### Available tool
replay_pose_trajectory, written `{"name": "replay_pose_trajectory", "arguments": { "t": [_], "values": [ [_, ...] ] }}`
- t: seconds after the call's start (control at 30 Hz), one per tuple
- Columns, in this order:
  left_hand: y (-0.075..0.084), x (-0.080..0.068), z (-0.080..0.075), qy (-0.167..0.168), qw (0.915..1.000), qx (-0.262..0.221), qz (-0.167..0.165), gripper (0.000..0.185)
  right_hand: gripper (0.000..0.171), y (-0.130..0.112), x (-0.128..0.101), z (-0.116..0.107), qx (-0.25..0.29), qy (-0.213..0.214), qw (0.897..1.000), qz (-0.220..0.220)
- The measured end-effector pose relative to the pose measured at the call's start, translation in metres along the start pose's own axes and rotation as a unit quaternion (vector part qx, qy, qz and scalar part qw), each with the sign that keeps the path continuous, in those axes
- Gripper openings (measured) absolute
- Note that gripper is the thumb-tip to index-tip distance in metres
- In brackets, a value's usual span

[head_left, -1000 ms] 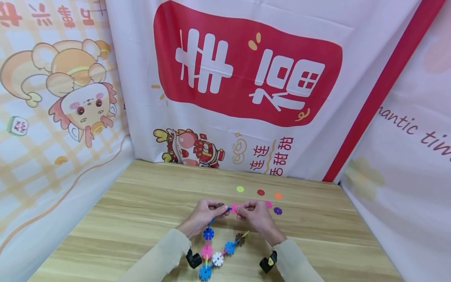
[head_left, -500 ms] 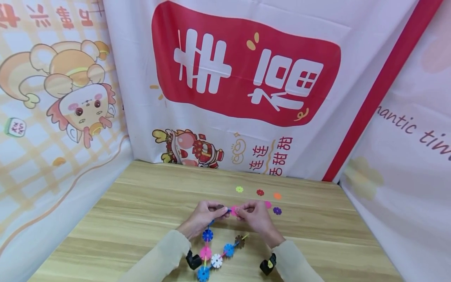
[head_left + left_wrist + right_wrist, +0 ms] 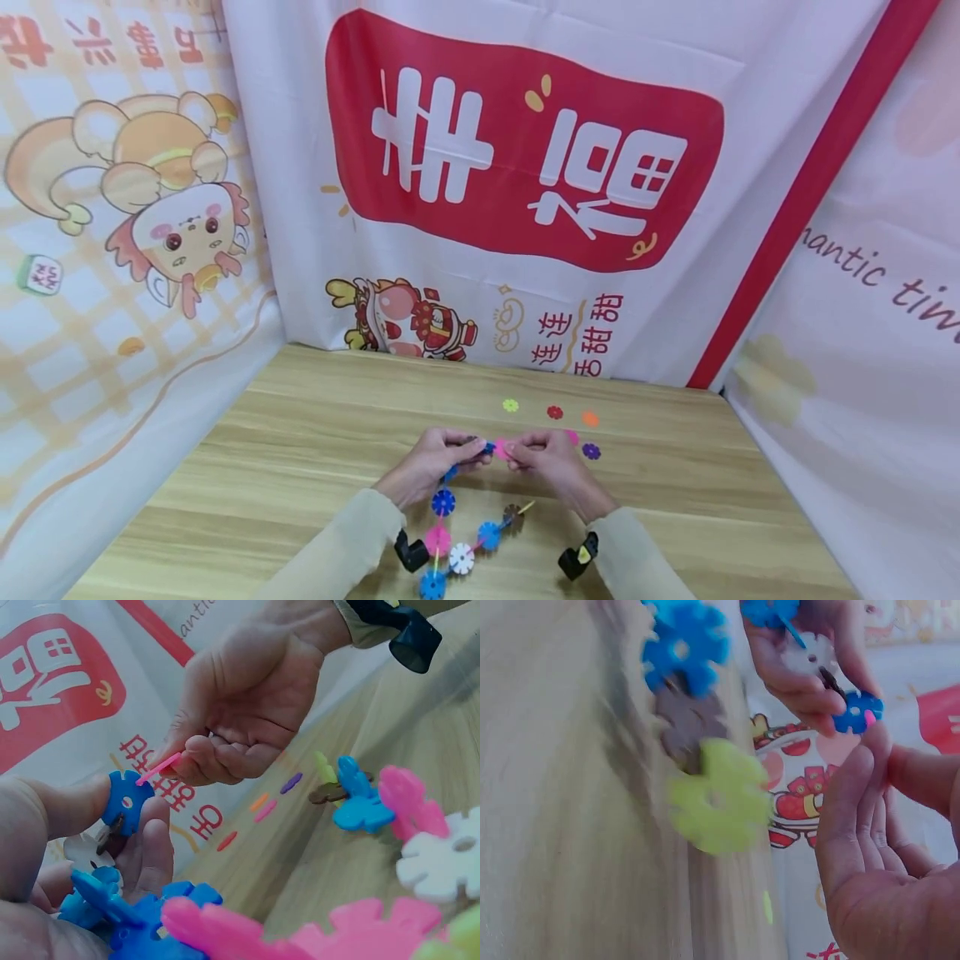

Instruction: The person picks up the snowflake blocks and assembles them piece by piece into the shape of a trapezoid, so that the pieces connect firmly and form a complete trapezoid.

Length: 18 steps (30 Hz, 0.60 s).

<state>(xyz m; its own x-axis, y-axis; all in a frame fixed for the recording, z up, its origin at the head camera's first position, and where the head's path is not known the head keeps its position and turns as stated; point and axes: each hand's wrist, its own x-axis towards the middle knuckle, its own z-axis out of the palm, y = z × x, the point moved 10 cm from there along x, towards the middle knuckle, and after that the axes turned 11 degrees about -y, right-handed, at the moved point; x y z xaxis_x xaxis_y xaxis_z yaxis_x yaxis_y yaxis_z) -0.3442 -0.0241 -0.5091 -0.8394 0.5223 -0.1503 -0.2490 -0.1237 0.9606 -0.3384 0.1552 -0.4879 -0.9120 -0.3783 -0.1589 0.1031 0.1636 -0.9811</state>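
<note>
My left hand (image 3: 474, 451) pinches a blue snowflake piece (image 3: 125, 802) between thumb and fingers; this is the top end of a chain of snowflake pieces (image 3: 443, 502). The chain hangs down to the wooden table (image 3: 300, 433) through blue, pink (image 3: 438, 540), white (image 3: 461, 558), blue and brown pieces. My right hand (image 3: 513, 451) pinches a pink snowflake piece (image 3: 158, 768) edge-on, its rim touching the blue piece. In the right wrist view the blue piece (image 3: 857, 712) sits just past my right fingertips (image 3: 870, 754).
Loose pieces lie just beyond the hands: yellow-green (image 3: 511, 406), red (image 3: 555, 412), orange (image 3: 591, 418), pink (image 3: 572, 436) and purple (image 3: 592, 452). Printed cloth backdrops (image 3: 525, 208) close off the table at the back and both sides.
Both hands stay almost in place, pressed close together. The pink piece has closed onto the blue piece's edge.
</note>
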Motion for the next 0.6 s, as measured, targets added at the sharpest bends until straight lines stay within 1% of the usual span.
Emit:
{"name": "replay_pose_trajectory", "arguments": {
  "t": [0.13,0.23,0.43,0.6],
  "values": [
    [0.000,-0.001,-0.005,0.015,0.9999,-0.005,-0.003,0.031,0.016,0.001,-0.003,-0.010,0.012,0.015,1.000,0.004],
    [0.000,-0.002,-0.010,0.025,0.9996,-0.009,-0.004,0.031,0.017,-0.003,-0.003,-0.010,0.007,0.021,1.000,-0.003],
    [0.002,0.001,-0.003,0.007,0.9996,-0.026,-0.008,0.032,0.021,-0.012,0.000,0.001,-0.009,0.007,1.000,-0.020],
    [0.001,0.001,-0.002,0.013,0.9995,-0.026,-0.013,0.030,0.017,-0.013,-0.001,0.003,-0.018,0.020,0.999,-0.017]
  ]
}}
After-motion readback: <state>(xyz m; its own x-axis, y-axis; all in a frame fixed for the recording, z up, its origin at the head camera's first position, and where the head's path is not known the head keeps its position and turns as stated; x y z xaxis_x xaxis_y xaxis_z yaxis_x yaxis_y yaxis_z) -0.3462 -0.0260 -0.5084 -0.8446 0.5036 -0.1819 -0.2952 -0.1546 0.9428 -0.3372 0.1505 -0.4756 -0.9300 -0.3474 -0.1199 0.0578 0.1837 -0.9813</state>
